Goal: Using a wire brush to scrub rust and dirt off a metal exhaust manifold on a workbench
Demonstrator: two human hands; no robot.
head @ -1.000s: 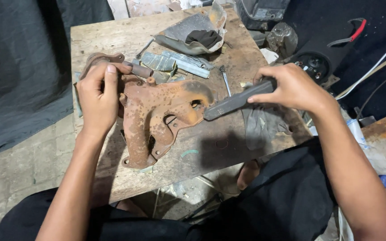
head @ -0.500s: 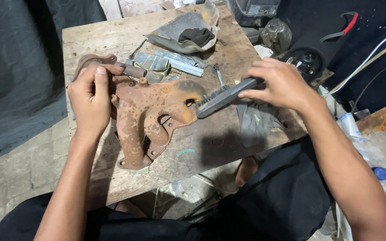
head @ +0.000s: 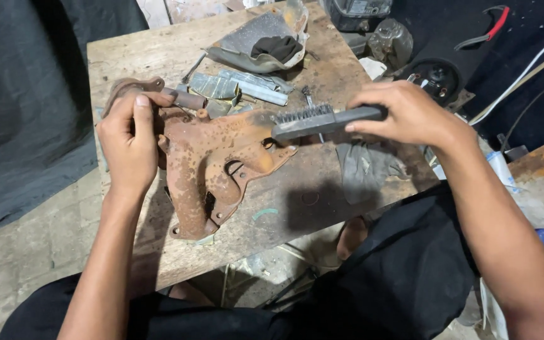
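Big worn wooden workbench [head: 322,195] fills most of the view, scuffed and stained, with dark cloth hanging behind it. Lying across the middle of it is a rusty orange-brown cast metal manifold with branching pipes and bolt flanges [head: 212,167] (proper crusty, rust all over), one leg running down toward the near edge of the bench.

The left hand [head: 130,141] is wrapped around the manifold's upper left end, fingers closed on it and thumb laid along the top, pinning it to the bench. The right hand [head: 410,113] has its fingers curled tight around the handle of a dark grey wire brush [head: 322,119], bristles pointing up, with the brush head sitting right at the manifold's upper right flange; can't tell if it's actually touching.

At the far side of the bench there's a crumpled grey sheet-metal piece with a dark rag in it [head: 266,41], and just in front of that some flat silvery metal strips [head: 237,87]. A grey work glove [head: 363,167] lies on the bench under the right wrist. Off the bench, top right, red-handled pliers [head: 489,25] rest on dark cloth.
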